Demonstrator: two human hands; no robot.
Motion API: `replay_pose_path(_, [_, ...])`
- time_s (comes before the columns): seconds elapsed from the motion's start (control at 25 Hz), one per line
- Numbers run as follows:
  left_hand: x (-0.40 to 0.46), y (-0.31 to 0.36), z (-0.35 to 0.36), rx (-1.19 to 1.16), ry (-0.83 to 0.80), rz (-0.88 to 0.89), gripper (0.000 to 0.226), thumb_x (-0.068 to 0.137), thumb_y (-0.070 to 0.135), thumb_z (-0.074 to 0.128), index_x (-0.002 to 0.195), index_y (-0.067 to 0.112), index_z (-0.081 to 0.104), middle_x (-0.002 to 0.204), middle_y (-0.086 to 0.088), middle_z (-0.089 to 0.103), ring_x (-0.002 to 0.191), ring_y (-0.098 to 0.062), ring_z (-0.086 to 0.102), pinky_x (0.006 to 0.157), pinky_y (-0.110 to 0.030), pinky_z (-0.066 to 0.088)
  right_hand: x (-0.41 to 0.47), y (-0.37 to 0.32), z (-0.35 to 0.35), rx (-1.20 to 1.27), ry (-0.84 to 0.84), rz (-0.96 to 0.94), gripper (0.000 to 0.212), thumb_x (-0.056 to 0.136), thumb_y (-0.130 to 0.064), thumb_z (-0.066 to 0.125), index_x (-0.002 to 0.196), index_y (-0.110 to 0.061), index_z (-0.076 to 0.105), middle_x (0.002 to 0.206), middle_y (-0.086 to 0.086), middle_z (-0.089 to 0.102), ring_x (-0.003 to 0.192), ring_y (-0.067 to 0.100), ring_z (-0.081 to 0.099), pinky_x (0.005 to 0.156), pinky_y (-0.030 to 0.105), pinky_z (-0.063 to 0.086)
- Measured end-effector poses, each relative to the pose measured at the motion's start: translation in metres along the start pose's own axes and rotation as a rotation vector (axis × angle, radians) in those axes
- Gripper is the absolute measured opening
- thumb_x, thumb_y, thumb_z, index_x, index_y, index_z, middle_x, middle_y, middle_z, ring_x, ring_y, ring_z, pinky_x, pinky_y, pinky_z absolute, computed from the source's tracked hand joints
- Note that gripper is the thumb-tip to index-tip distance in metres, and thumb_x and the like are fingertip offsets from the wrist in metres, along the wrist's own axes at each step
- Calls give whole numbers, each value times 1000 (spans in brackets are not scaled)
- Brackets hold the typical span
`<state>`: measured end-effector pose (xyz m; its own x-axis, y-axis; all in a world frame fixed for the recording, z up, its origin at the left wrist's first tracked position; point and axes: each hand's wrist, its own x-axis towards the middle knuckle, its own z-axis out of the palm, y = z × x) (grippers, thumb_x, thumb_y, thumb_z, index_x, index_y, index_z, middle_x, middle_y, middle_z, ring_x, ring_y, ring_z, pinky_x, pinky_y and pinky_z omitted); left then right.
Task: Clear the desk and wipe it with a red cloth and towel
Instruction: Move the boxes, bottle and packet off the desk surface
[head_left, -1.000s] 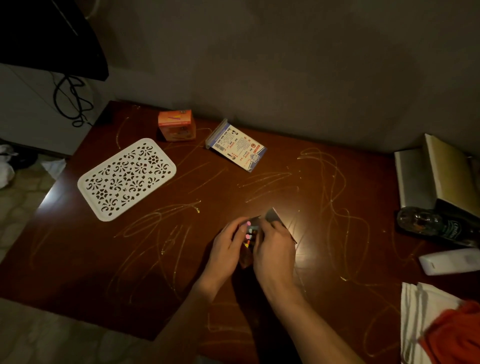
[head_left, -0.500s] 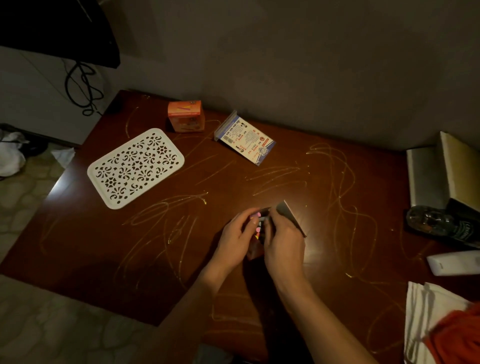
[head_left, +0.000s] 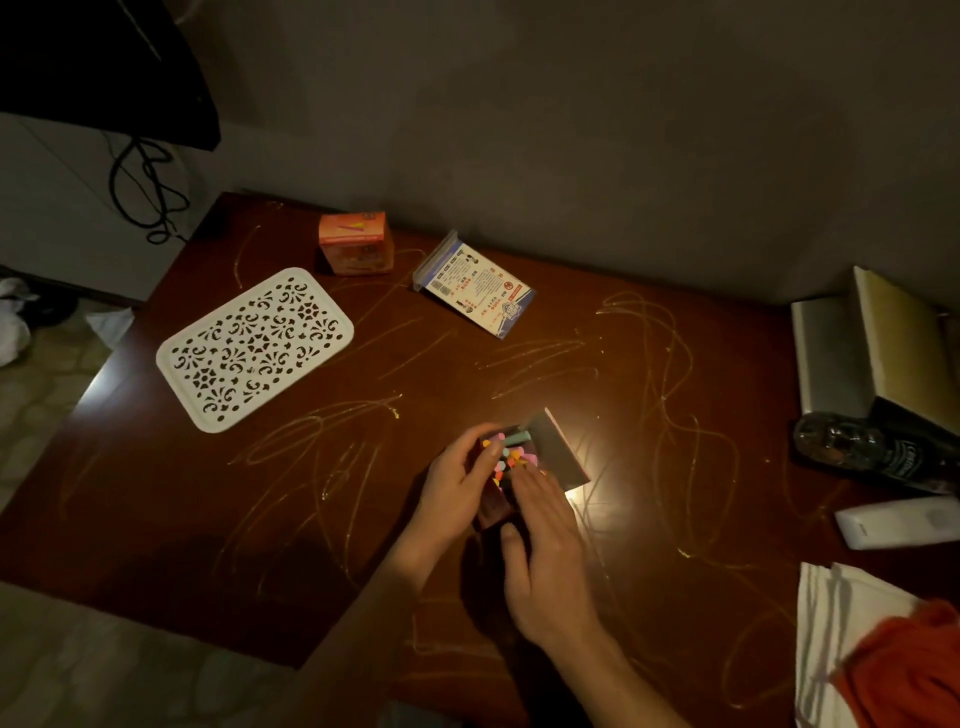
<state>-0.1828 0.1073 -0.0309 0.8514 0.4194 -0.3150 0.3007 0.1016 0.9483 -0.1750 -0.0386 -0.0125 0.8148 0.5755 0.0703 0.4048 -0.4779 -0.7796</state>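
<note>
1. An open box of coloured chalk (head_left: 511, 457) stands near the middle of the bench (head_left: 291, 519), its dark lid flap tilted up on the far side and the stick ends showing pink, orange and pale green.
2. The left hand (head_left: 460, 491) curls round the box's left side, thumb and fingertips at the chalk ends.
3. The right hand (head_left: 545, 545) lies over the box's near right part with fingers fairly straight, the tips touching the chalk; whether it grips anything cannot be told.
4. Pale chalk scribbles (head_left: 660, 364) cross the dark brown bench all round the box.
5. Beyond the box, near the wall, lies a flat blue-and-white printed packet (head_left: 475, 286); left of that stands a small orange carton (head_left: 356, 241).
6. Left of the box, well apart, lies a white perforated tray (head_left: 254, 348) with a floral cut-out pattern.
7. Right of the box, at the bench's right edge, a dark bottle (head_left: 878, 452) lies on its side, a white remote-like device (head_left: 896, 522) just nearer than it.
8. Behind the bottle stand a grey book-like block and a yellowish one (head_left: 904, 343).
9. At the near right corner, well apart from the box, the red cloth (head_left: 909, 670) rests on the white towel (head_left: 836, 618).
</note>
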Motion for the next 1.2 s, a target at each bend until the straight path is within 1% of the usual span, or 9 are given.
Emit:
replay_pose_path(0.16, [0, 0, 0, 5, -11, -22, 24, 100, 39, 52, 122, 35, 60, 117, 5, 67, 108, -12, 65, 85, -33, 57, -1, 6, -15, 157, 87, -20, 53, 91, -12, 35, 142, -8, 47, 150, 3, 46, 143, 16, 36, 117, 31, 28])
replay_pose_path(0.32, [-4, -7, -4, 36, 42, -92, 23, 98, 47, 51, 119, 43, 58, 118, 11, 64, 109, -9, 63, 87, -39, 58, -11, 4, -33, 167, 334, 59, 31, 88, -6, 45, 104, -24, 63, 108, -20, 61, 103, 4, 59, 87, 14, 46])
replay_pose_path(0.44, [-8, -19, -9, 84, 126, -87, 21, 102, 37, 46, 117, 44, 60, 119, 13, 64, 111, -6, 62, 93, -37, 54, -5, -2, -26, 228, 175, 367, 21, 95, -28, 62, 109, -39, 52, 89, -14, 63, 84, 2, 61, 70, 15, 48])
replay_pose_path(0.56, [-17, -22, -5, 64, 153, -114, 23, 104, 30, 43, 115, 43, 59, 114, 14, 67, 106, -1, 63, 90, -26, 53, 4, -2, -11, 206, 38, 475, 50, 90, -38, 66, 135, -30, 45, 89, -11, 65, 85, 2, 62, 72, 21, 53])
replay_pose_path(0.76, [-16, -8, -2, 198, 330, -31, 22, 101, 24, 50, 86, 29, 66, 84, 12, 65, 81, -7, 65, 63, -16, 47, 30, 7, -22, 220, 200, 471, 31, 97, -19, 59, 127, -23, 56, 90, -14, 65, 86, 2, 65, 65, 15, 53])
replay_pose_path(0.84, [-15, -7, -7, 262, 323, 74, 17, 97, 19, 58, 107, 29, 67, 101, 17, 61, 90, -3, 62, 70, -16, 50, 35, 10, -25, 278, 226, 467, 31, 94, -17, 63, 124, -25, 56, 93, -13, 65, 89, 2, 64, 72, 21, 56])
replay_pose_path(0.96, [-8, -6, -12, 296, 200, 148, 41, 91, 12, 65, 130, 25, 62, 117, 15, 54, 107, -4, 58, 83, -22, 52, 35, 6, -21, 258, 191, 407, 41, 91, -19, 68, 130, -24, 56, 105, -12, 62, 96, 2, 60, 79, 22, 54])
replay_pose_path(1.08, [-6, -2, -4, 281, 177, 151, 35, 89, 10, 67, 122, 22, 65, 116, 14, 59, 110, -3, 58, 91, -23, 50, 37, 3, -16, 286, 210, 389, 40, 89, -30, 68, 128, -25, 59, 110, -16, 58, 100, -1, 57, 80, 16, 50])
replay_pose_path(1.2, [-8, -4, 5, 253, 266, 159, 16, 89, 19, 69, 102, 29, 67, 102, 9, 65, 97, -6, 63, 83, -25, 52, 41, 2, -8, 373, 254, 364, 28, 89, -37, 66, 112, -22, 67, 109, -8, 54, 99, 2, 58, 79, 16, 51])
